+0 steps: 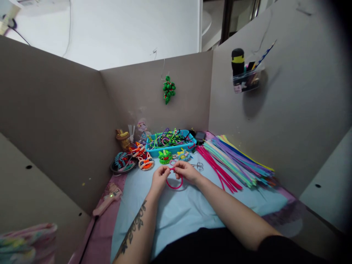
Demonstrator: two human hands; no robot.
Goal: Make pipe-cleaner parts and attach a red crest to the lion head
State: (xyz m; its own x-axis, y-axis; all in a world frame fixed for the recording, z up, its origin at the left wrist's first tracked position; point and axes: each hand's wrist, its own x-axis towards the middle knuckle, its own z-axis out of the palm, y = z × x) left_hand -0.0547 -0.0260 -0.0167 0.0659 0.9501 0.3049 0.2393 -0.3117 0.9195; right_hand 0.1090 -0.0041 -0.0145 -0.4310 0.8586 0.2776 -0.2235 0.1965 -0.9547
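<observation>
A bright pink pipe cleaner (pixel 175 188) is bent into a loop that hangs beneath my fingertips. My left hand (pixel 160 177) pinches it on one side, and my right hand (pixel 186 171) pinches it close by on the other. A short stretch of pink shows between the two pinches. Just beyond my hands sit a green fuzzy animal head (pixel 165 157) and a light blue and yellow fuzzy figure (pixel 184 155). Metal scissors (pixel 200 166) lie right of my right hand, beside loose pink pipe cleaners (pixel 220 170).
A blue tray (pixel 156 151) of tangled pipe cleaner pieces stands at the back. Multicoloured pipe cleaners (pixel 239 161) lie right. Orange fuzzy heads (pixel 146 163), a dark bowl (pixel 113 168) and a corded pink glue gun (pixel 108 201) are left. Grey panels (pixel 156 110) enclose the table.
</observation>
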